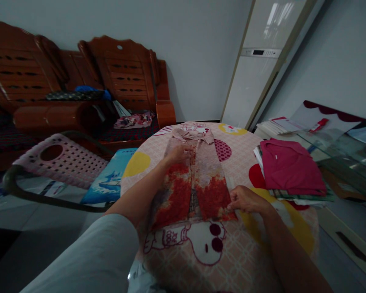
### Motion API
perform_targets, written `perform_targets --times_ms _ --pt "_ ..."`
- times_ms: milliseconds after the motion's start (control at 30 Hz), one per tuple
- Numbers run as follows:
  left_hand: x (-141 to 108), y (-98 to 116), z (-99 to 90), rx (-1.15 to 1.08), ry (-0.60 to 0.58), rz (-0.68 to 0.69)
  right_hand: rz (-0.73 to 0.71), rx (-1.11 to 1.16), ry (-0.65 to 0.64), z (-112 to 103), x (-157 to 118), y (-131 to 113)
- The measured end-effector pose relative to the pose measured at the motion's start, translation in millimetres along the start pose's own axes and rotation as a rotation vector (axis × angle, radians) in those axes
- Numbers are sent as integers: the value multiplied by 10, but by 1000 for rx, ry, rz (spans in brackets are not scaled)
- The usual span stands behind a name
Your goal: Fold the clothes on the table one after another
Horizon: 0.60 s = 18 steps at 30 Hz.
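A collared shirt (212, 179), pale pinkish at the top and mottled rust red lower down, lies spread on the round table with its collar pointing away from me. Its two front edges are slightly apart low down, where a dark patterned strip shows between them. My left hand (177, 154) rests on the upper left part of the shirt, fingers stretched toward the front opening. At the lower right edge, my right hand (246, 199) is closed with thumb and fingers pinching the fabric near the hem.
A patterned tablecloth (232, 244) covers the table. Folded clothes with a magenta shirt (293, 167) on top lie at the right, near a glass shelf (347, 150). A woven chair (64, 158) holding a blue bag (110, 179) stands left; wooden seats (122, 73) line the wall.
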State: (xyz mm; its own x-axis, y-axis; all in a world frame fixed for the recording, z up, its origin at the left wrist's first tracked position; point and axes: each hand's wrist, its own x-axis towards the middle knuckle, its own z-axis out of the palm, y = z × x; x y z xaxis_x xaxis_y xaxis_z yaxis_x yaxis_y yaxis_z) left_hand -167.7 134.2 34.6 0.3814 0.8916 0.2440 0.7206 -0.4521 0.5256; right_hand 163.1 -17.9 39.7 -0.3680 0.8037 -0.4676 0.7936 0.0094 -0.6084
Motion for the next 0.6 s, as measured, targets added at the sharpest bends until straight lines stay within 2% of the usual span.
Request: perform_targets --times_ms 67,133,200,267,400,467,600 --pt "-88 9 98 101 -27 49 -68 12 28 -12 13 -14" --pt "-160 33 109 153 -8 71 -168 76 106 -34 6 -43" --pt "-212 95 28 178 25 41 -280 120 208 -28 -37 -108" --pt "-267 218 -104 211 2 18 -401 58 266 39 -119 -209" --pt "-517 643 -307 312 -127 87 -570 -298 233 365 -333 -404" --pt "-737 886 -332 363 -201 135 -589 -462 231 558 -408 -439" --pt "-1241 1229 -299 411 -454 218 -589 -695 309 821 -436 -392"
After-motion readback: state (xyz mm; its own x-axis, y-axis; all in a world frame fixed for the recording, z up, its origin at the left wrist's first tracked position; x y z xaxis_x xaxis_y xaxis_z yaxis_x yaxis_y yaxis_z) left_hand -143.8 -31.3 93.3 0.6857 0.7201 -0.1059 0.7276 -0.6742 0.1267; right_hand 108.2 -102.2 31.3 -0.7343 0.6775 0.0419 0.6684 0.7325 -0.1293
